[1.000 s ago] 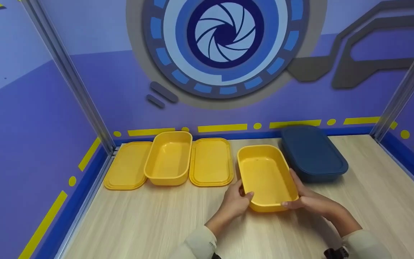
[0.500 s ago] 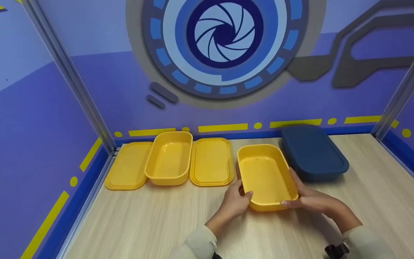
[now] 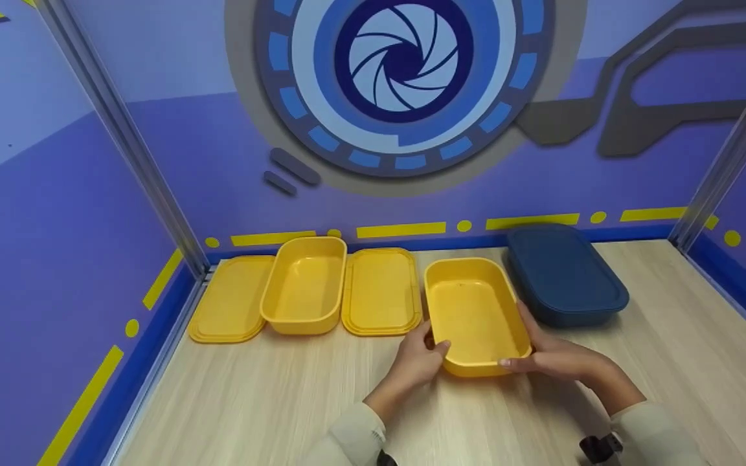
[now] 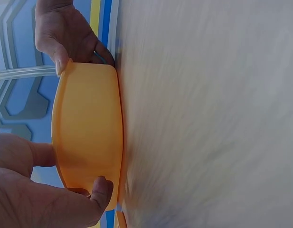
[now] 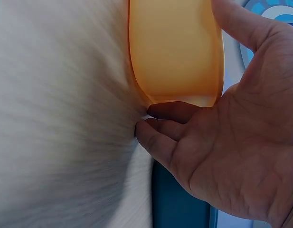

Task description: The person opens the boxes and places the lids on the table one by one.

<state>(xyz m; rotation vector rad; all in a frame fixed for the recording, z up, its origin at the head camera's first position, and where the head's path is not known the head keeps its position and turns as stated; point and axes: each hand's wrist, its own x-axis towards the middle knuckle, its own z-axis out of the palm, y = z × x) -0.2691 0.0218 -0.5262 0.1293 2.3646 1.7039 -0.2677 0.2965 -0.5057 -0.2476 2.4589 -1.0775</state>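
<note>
A yellow rectangular lunch box (image 3: 476, 317) without a lid stands between my two hands, its inside bare. My left hand (image 3: 419, 359) grips the near left corner, thumb over the rim. At the near right corner my right hand (image 3: 554, 353) holds it, thumb on the front rim and fingers along the right side. In the left wrist view the box's outer wall (image 4: 89, 128) shows close by the tabletop. The right wrist view has the fingertips (image 5: 172, 111) of my right hand low at the box's corner, right by the table.
Left of the held box lies a yellow lid (image 3: 383, 294). Beyond it stand a second yellow lunch box (image 3: 305, 285), open-topped, and another yellow lid (image 3: 234, 301). A dark blue lidded box (image 3: 567, 275) is close on the right. Printed panels (image 3: 185, 162) wall the table (image 3: 250, 401).
Both hands have shifted the held lunch box slightly left and a little toward the back wall. Their grip looks the same, and the other boxes and lids have stayed put.
</note>
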